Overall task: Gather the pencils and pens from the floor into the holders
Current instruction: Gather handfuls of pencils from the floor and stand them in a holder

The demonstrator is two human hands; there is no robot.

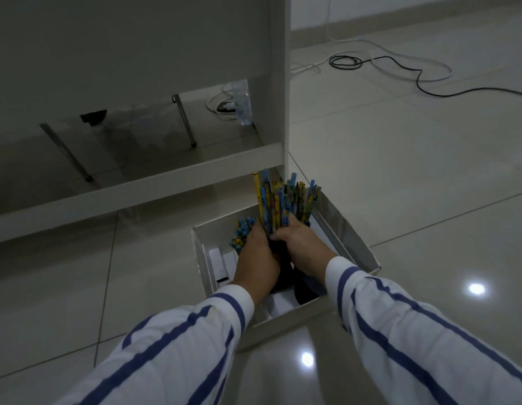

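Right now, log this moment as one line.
left hand: grips pencil bundle | right hand: grips same bundle | bundle: upright inside white box | box: on tiled floor

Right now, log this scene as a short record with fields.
container: open white cardboard box on glossy tiled floor
pencils: tall bundle of blue-and-yellow patterned pencils; shorter bundle beside it
holder: black holder, mostly hidden
right hand: fingers curled round tall bundle
left hand: against tall bundle, grip unclear
nearby: white desk panel behind box
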